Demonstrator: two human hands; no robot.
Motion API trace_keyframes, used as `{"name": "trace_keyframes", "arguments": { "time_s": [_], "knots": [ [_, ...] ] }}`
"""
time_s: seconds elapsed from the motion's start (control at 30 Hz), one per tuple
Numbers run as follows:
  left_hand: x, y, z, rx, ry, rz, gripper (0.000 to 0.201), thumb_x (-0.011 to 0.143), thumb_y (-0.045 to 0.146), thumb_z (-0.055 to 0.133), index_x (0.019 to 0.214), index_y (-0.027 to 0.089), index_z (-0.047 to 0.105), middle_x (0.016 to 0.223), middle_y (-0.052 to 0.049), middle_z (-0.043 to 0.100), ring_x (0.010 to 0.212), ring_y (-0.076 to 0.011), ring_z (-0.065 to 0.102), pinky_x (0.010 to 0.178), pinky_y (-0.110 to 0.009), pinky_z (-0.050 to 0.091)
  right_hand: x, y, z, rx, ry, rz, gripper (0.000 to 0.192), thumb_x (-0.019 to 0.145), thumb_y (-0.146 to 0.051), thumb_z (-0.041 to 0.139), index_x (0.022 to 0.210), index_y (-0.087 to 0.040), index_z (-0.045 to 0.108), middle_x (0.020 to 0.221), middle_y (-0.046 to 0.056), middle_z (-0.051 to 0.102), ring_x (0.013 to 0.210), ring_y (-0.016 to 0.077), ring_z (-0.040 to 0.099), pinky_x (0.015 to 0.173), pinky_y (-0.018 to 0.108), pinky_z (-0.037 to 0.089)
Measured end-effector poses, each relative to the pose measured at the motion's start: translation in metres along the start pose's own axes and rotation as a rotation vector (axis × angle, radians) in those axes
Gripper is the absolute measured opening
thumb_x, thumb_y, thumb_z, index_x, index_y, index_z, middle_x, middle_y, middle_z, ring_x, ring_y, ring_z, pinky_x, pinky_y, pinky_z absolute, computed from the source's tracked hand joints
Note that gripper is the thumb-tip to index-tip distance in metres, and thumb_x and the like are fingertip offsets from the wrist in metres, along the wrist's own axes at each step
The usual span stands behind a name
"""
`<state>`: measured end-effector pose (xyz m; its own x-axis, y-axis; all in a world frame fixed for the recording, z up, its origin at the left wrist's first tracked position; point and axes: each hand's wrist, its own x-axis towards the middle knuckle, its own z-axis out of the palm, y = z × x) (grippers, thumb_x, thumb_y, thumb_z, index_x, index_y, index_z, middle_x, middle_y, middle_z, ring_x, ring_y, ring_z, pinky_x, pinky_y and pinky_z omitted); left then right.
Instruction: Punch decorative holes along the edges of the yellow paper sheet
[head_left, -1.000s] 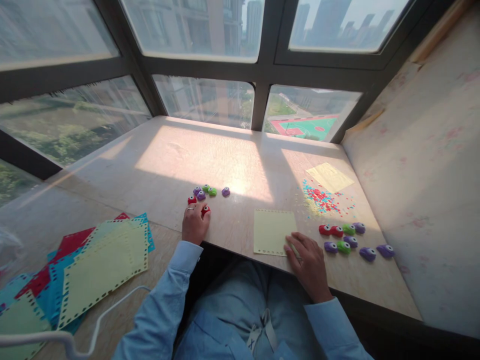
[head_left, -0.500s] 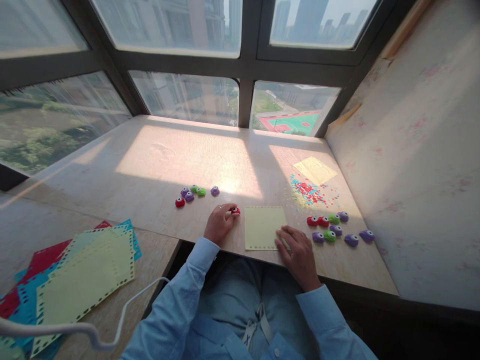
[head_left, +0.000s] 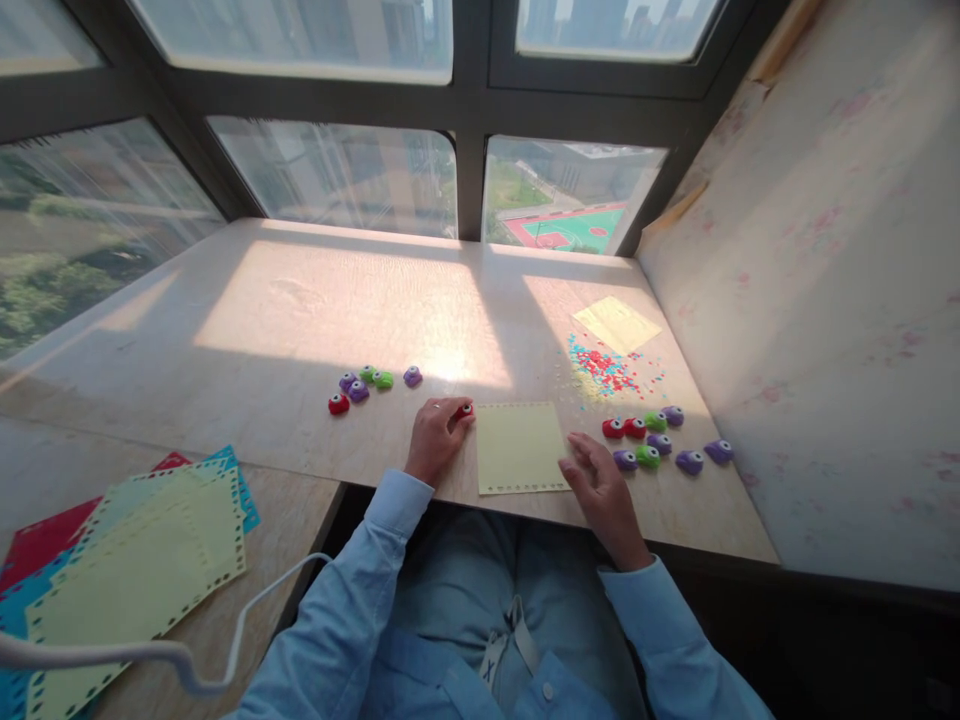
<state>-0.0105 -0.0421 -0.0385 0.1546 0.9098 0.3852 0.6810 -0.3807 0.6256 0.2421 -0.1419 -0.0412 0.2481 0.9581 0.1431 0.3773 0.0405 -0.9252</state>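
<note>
From my remote seat I look down on a pale stone window ledge (head_left: pixel 315 320) running wide beneath the glass, sun across its far half. To the lower left a stack of punched paper sheets (head_left: pixel 127 570), yellow over blue and red, lies on a lower surface. At the ledge's near edge lies the yellow sheet (head_left: pixel 520 448), flat, nearly square, its slightly longer axis running away from me, a row of punched holes along its top and bottom edges. The right hand (head_left: pixel 600 485) rests just off the sheet's right edge, fingers loosely spread and gripping nothing. The left hand (head_left: pixel 437 440) sits at the sheet's upper left corner, fingers curled closed around a small red punch (head_left: pixel 463 410), which peeks out past the fingertips, touching or just beside the paper's edge; which way it faces I cannot tell. A cluster of red, green and purple punches (head_left: pixel 660 440) lies to the right, a second cluster (head_left: pixel 367 383) to the left, and coloured confetti (head_left: pixel 604 368) is scattered beyond, beside another yellow scrap (head_left: pixel 616 324).
</note>
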Motion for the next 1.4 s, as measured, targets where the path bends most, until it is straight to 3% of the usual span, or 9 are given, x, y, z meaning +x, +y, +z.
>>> {"name": "trace_keyframes", "arguments": {
  "time_s": [0.1, 0.23, 0.4, 0.53, 0.83, 1.0, 1.1, 1.27, 1.4],
  "knots": [
    [0.001, 0.000, 0.000, -0.009, -0.005, 0.009, 0.023, 0.084, 0.020, 0.066, 0.106, 0.022, 0.070, 0.100, -0.005, 0.074, 0.095, -0.0226, 0.062, 0.088, -0.039, 0.051, 0.004, -0.008, -0.002, 0.267, -0.065, 0.250, 0.061, 0.076, -0.055, 0.073, 0.125, -0.021, 0.059, 0.138, 0.014, 0.058, 0.131, 0.0298, 0.051, 0.111, 0.050, 0.040],
    [0.000, 0.000, -0.001, 0.034, -0.031, 0.034, 0.028, 0.081, 0.020, 0.069, 0.109, 0.021, 0.068, 0.102, -0.006, 0.074, 0.097, -0.0245, 0.061, 0.089, -0.041, 0.049, 0.009, -0.026, 0.001, 0.438, -0.082, 0.388, 0.065, 0.068, -0.049, 0.082, 0.122, -0.021, 0.060, 0.140, 0.013, 0.057, 0.138, 0.0295, 0.044, 0.115, 0.049, 0.035],
    [-0.001, 0.002, -0.001, 0.066, -0.062, 0.045, 0.030, 0.081, 0.020, 0.068, 0.111, 0.022, 0.066, 0.106, -0.006, 0.073, 0.099, -0.0252, 0.061, 0.091, -0.043, 0.048, 0.013, -0.040, 0.004, 0.639, 0.005, 0.496, 0.053, 0.064, -0.037, 0.086, 0.110, -0.022, 0.065, 0.129, 0.009, 0.063, 0.133, 0.0262, 0.050, 0.115, 0.044, 0.037],
    [-0.001, 0.001, -0.001, 0.077, -0.069, 0.040, 0.030, 0.082, 0.021, 0.067, 0.112, 0.021, 0.066, 0.107, -0.006, 0.072, 0.100, -0.0253, 0.060, 0.091, -0.043, 0.047, 0.017, -0.043, 0.008, 0.811, 0.062, 0.563, 0.038, 0.063, -0.027, 0.085, 0.097, -0.022, 0.069, 0.112, 0.005, 0.066, 0.123, 0.0226, 0.057, 0.109, 0.037, 0.046],
    [-0.001, 0.002, -0.001, 0.108, -0.081, 0.041, 0.030, 0.082, 0.022, 0.066, 0.112, 0.020, 0.065, 0.108, -0.007, 0.072, 0.100, -0.0263, 0.059, 0.090, -0.043, 0.047, 0.030, -0.047, 0.016, 1.066, 0.069, 0.771, 0.011, 0.078, -0.015, 0.064, 0.088, -0.018, 0.065, 0.104, 0.011, 0.070, 0.111, 0.0209, 0.065, 0.094, 0.032, 0.058],
    [-0.001, 0.002, -0.001, 0.120, -0.078, 0.047, 0.030, 0.082, 0.023, 0.066, 0.112, 0.021, 0.065, 0.106, -0.007, 0.072, 0.099, -0.0268, 0.060, 0.090, -0.043, 0.047, 0.041, -0.050, 0.024, 1.062, -0.107, 0.803, 0.003, 0.082, -0.019, 0.062, 0.084, -0.018, 0.064, 0.095, 0.011, 0.070, 0.097, 0.0198, 0.068, 0.079, 0.029, 0.061],
    [-0.001, 0.004, -0.001, 0.129, -0.075, 0.050, 0.029, 0.082, 0.024, 0.065, 0.111, 0.021, 0.064, 0.105, -0.007, 0.072, 0.099, -0.0265, 0.060, 0.089, -0.042, 0.047, 0.045, -0.052, 0.031, 1.012, -0.233, 0.790, 0.008, 0.086, -0.023, 0.059, 0.083, -0.018, 0.064, 0.089, 0.009, 0.068, 0.083, 0.0179, 0.068, 0.068, 0.027, 0.060],
    [-0.001, 0.005, -0.003, 0.140, -0.077, 0.050, 0.029, 0.083, 0.024, 0.065, 0.112, 0.021, 0.064, 0.105, -0.007, 0.072, 0.100, -0.0268, 0.060, 0.089, -0.042, 0.047, 0.046, -0.060, 0.042, 1.034, -0.425, 0.843, 0.012, 0.088, -0.026, 0.058, 0.088, -0.016, 0.065, 0.077, 0.002, 0.065, 0.050, 0.0083, 0.052, 0.046, 0.019, 0.047],
    [-0.001, 0.000, -0.002, 0.126, -0.096, 0.061, 0.029, 0.084, 0.021, 0.062, 0.112, 0.021, 0.064, 0.105, -0.008, 0.072, 0.098, -0.0267, 0.060, 0.086, -0.042, 0.048, 0.049, -0.063, 0.044, 0.941, -0.417, 0.809, 0.017, 0.084, -0.033, 0.065, 0.089, -0.017, 0.066, 0.079, 0.001, 0.066, 0.043, 0.0046, 0.042, 0.036, 0.016, 0.034]
  ]
}}
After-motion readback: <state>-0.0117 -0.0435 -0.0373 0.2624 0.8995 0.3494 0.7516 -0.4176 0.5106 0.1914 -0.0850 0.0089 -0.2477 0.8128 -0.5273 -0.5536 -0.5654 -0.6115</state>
